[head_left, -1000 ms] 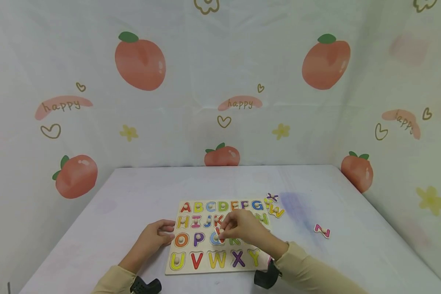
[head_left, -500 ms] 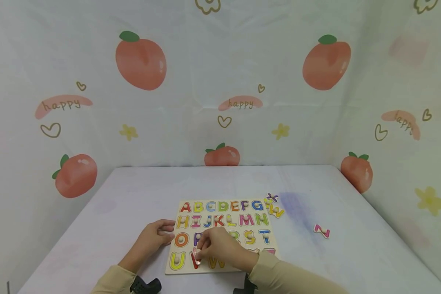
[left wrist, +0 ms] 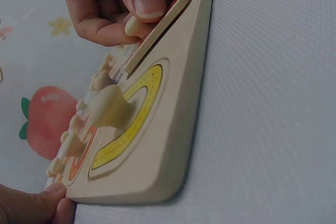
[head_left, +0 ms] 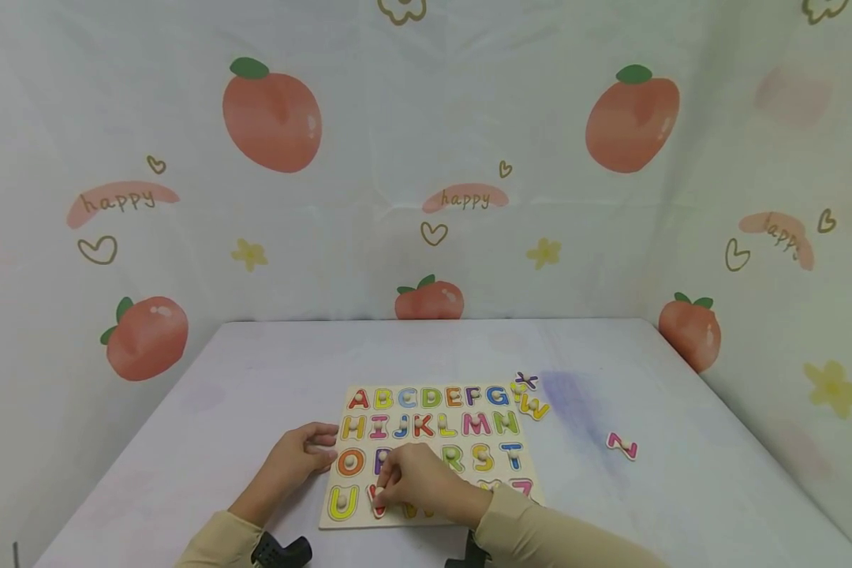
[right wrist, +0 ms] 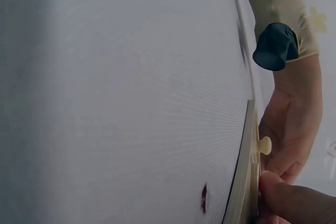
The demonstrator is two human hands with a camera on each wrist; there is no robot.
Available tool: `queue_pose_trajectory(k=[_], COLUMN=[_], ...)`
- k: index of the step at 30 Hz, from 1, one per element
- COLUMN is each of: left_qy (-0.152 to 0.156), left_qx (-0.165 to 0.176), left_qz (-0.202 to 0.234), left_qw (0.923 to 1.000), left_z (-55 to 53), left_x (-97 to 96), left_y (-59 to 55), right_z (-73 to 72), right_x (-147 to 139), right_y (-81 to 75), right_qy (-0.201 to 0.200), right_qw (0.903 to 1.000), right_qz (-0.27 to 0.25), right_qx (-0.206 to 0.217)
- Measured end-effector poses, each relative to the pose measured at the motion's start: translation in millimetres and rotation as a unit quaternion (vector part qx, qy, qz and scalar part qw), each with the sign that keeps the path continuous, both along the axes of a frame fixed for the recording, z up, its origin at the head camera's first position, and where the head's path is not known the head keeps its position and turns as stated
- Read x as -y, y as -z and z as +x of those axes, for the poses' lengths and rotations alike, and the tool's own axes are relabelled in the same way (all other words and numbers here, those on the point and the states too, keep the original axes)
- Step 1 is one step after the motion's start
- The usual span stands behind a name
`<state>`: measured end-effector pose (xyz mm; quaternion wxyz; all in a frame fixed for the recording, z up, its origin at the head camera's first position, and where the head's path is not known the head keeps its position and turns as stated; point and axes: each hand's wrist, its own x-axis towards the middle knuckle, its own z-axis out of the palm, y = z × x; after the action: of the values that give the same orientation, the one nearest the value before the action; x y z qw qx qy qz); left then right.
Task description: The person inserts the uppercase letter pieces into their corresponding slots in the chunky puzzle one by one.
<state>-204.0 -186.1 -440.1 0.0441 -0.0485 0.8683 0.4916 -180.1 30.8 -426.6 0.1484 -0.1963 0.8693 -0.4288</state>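
Note:
A wooden alphabet puzzle board (left wrist: pixel 170 145) lies on the table, with knobbed letters in its upper three rows and a yellow U (head_left: pixel 343 502) at the lower left. My right hand (head_left: pixel 426 481) pinches a red letter V (head_left: pixel 377 503) by its knob, over the V recess. The left wrist view shows this piece tilted, its edge raised off the board. My left hand (head_left: pixel 300 457) rests at the board's left edge; its thumb and a finger touch the corner. Right of the board lie a yellow W (head_left: pixel 534 408), a purple X (head_left: pixel 526 383) and a yellow Y (head_left: pixel 517 390).
A pink letter Z (head_left: pixel 622 446) lies farther right on the white cloth-covered table (head_left: pixel 270 355). A fruit-print curtain (head_left: pixel 362 260) hangs behind and along the sides. The right forearm covers part of the board's bottom row.
My right hand has brought the red V left and toward me, from over the third row to the bottom-row V recess. Over the last half second it barely shifts. The left hand stays put.

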Motion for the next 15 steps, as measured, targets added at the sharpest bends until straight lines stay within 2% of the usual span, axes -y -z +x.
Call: queue_pose_trajectory(k=[10, 15], left_qy=[0.001, 0.002], left_qx=[-0.005, -0.005], left_qz=[0.015, 0.015], left_qw=[0.9999, 0.9999], left_z=[-0.7, -0.6], left_x=[0.8, 0.9], left_y=[0.7, 0.9], right_z=[2.2, 2.5], right_x=[3.9, 4.2], right_y=[-0.8, -2.3], right_qy=[-0.006, -0.015], right_qw=[0.9997, 0.9997], right_qz=[0.012, 0.014], right_qx=[-0.021, -0.017])
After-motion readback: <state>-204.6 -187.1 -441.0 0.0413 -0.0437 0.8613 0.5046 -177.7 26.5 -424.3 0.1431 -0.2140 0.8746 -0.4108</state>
